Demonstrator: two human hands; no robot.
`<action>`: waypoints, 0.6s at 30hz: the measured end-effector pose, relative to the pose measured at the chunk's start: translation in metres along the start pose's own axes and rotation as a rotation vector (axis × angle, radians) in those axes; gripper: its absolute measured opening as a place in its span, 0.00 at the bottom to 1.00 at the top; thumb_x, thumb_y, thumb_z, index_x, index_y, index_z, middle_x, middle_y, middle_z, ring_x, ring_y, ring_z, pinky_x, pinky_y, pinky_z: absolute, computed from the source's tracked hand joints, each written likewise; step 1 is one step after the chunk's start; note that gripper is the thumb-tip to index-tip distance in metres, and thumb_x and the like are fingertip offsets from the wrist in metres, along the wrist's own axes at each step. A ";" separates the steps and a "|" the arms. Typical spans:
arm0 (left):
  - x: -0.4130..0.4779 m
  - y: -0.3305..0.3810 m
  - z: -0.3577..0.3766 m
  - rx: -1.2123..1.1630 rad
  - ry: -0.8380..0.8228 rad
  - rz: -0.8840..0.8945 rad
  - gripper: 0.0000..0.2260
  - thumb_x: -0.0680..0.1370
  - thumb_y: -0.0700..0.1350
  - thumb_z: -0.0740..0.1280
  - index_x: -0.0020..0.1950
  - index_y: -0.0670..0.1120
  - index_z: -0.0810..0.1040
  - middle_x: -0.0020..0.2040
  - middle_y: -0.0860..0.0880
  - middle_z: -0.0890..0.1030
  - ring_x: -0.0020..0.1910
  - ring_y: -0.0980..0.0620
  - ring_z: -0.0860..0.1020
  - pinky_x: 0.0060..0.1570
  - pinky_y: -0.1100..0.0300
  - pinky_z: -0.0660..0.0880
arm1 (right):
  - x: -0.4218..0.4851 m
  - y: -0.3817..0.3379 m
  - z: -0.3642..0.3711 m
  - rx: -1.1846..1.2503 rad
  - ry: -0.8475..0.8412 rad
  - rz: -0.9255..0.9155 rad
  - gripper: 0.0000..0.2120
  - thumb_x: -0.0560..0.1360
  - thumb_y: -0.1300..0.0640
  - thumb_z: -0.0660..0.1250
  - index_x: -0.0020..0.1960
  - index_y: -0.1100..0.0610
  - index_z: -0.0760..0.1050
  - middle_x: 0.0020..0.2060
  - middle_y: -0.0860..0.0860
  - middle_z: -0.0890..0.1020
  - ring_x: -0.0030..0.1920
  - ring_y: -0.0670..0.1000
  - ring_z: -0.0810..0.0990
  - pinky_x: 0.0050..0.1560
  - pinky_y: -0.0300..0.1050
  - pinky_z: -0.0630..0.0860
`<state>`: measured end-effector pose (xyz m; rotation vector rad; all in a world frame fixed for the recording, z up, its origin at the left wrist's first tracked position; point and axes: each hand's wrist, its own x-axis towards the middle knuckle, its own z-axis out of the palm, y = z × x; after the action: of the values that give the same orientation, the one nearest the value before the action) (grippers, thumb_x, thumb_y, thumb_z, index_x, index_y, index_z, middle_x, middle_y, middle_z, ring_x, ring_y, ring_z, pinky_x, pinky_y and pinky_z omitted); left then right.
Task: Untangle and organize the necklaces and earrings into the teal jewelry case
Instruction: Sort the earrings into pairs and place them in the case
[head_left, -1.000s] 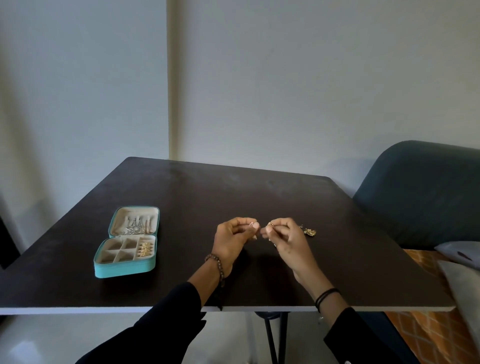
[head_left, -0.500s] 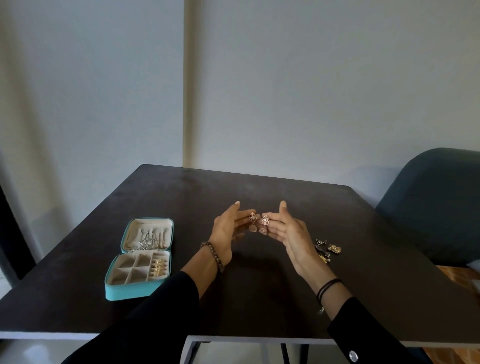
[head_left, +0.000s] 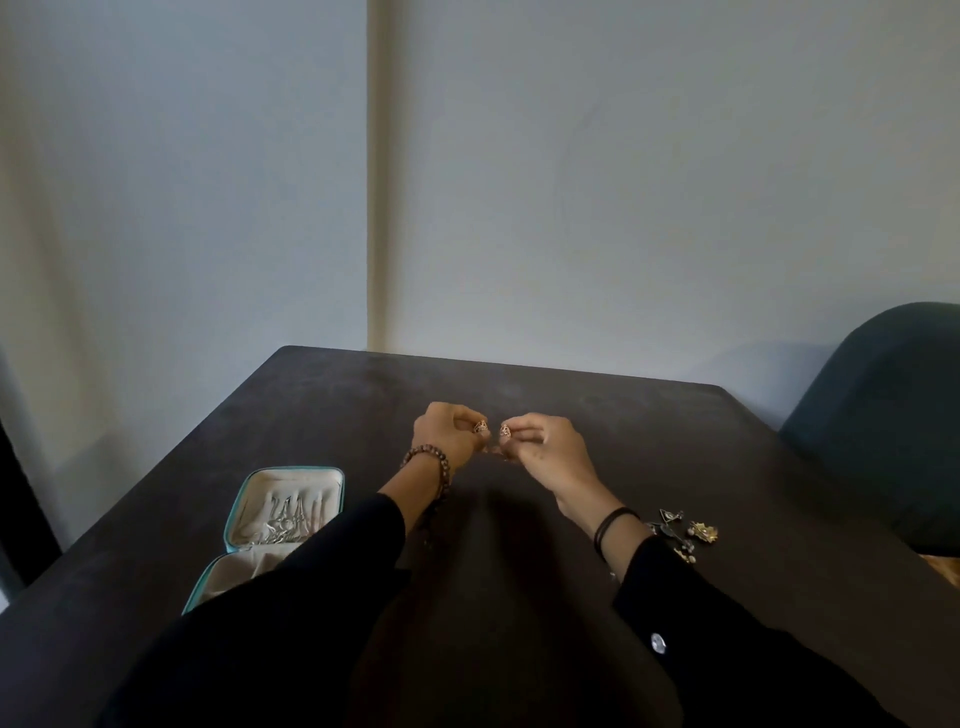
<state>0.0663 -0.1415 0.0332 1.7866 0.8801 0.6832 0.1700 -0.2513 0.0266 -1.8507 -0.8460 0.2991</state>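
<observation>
Earring pair: we pinch one earring (head_left: 480, 426) in the left hand (head_left: 447, 436), its twin (head_left: 505, 430) in the right hand (head_left: 550, 451), mid-table. Carry both together, grip light, to the case (head_left: 283, 512) at near left.

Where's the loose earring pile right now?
On the table, the earring pile lies just right of the right wrist, opposite the teal jewelry case.

Matt dark table (head_left: 597, 415) with a faintly dusty sheen, teal case (head_left: 232, 525) lined in soft cream fabric, glinting gold metal earrings (head_left: 702, 531), black cloth sleeves (head_left: 291, 613), beaded wooden-looking bracelet (head_left: 439, 462).
</observation>
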 end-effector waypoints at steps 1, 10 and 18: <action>0.008 -0.002 -0.002 0.026 0.009 -0.014 0.08 0.73 0.38 0.75 0.52 0.42 0.84 0.46 0.45 0.85 0.47 0.51 0.84 0.50 0.62 0.79 | 0.007 0.000 0.005 -0.014 -0.001 0.011 0.08 0.75 0.62 0.74 0.54 0.56 0.85 0.44 0.49 0.87 0.45 0.44 0.85 0.49 0.37 0.82; 0.050 -0.024 -0.004 0.133 0.015 -0.126 0.12 0.69 0.46 0.80 0.49 0.47 0.83 0.49 0.46 0.85 0.51 0.50 0.82 0.55 0.51 0.81 | 0.043 0.009 0.034 -0.119 -0.007 0.111 0.06 0.75 0.64 0.72 0.44 0.54 0.86 0.44 0.51 0.86 0.45 0.49 0.85 0.51 0.46 0.85; 0.052 -0.024 -0.003 0.208 -0.011 -0.088 0.10 0.73 0.50 0.76 0.45 0.44 0.85 0.43 0.46 0.85 0.44 0.49 0.83 0.49 0.52 0.83 | 0.045 0.009 0.032 -0.170 -0.039 0.101 0.06 0.78 0.59 0.71 0.51 0.57 0.87 0.45 0.49 0.86 0.50 0.51 0.85 0.56 0.47 0.83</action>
<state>0.0879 -0.0919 0.0145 1.9198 1.0471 0.5405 0.1886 -0.1999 0.0122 -2.0558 -0.8272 0.3366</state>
